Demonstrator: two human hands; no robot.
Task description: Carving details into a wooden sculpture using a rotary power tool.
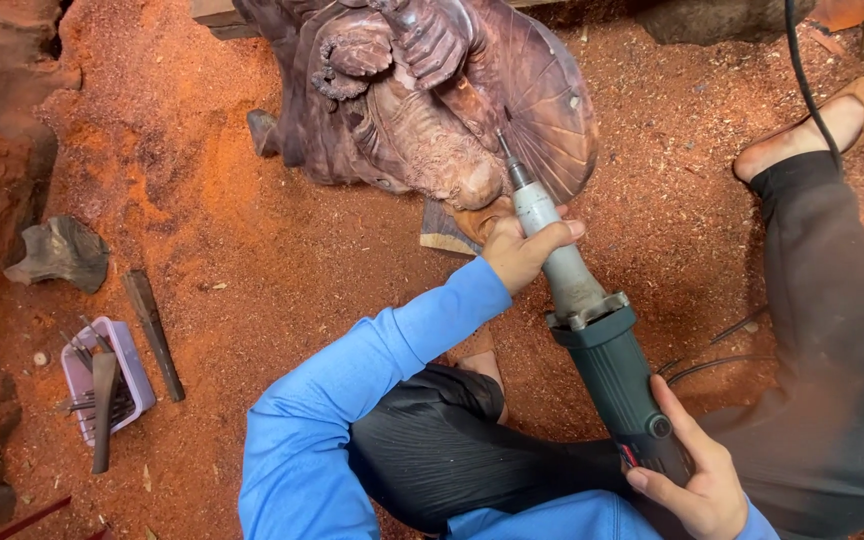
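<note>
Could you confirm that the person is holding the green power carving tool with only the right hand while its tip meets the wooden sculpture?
Not quite: the head view shows both hands on the green power carving tool, left hand near the front, right hand at the rear. Its tip does meet the wooden sculpture.

Bright, even daylight, soft shadows, sharp focus, slight edge distortion.

— What are we wearing up top?
— Bright blue long sleeves, down to the wrist of our left hand (522, 250) and our right hand (697, 480).
— And below?
— Black trousers, finely ribbed and dusty; our feet are bare
</note>
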